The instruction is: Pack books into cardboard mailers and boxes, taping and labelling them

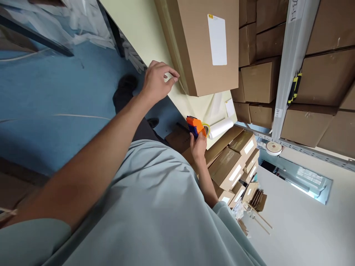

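Note:
My left hand (160,80) is at the near side of a large cardboard box (198,48), its thumb and forefinger drawn together in a pinch. Whether anything thin is between the fingertips, or whether they touch the box, I cannot make out. A white label sheet (217,40) is on the box, and clear tape runs along its side. Lower down, my right hand (199,146) grips an orange and blue tape dispenser (196,125) with a tape roll in it. The box rests on a pale yellow tabletop (138,26).
Beside the dispenser lie a white roll (221,128) and a small labelled sheet (229,107). Stacked cartons (226,168) stand past the table's end. A metal rack post (288,62) rises before shelved boxes (327,77). White plastic sheeting (83,18) is at upper left above the blue floor (55,92).

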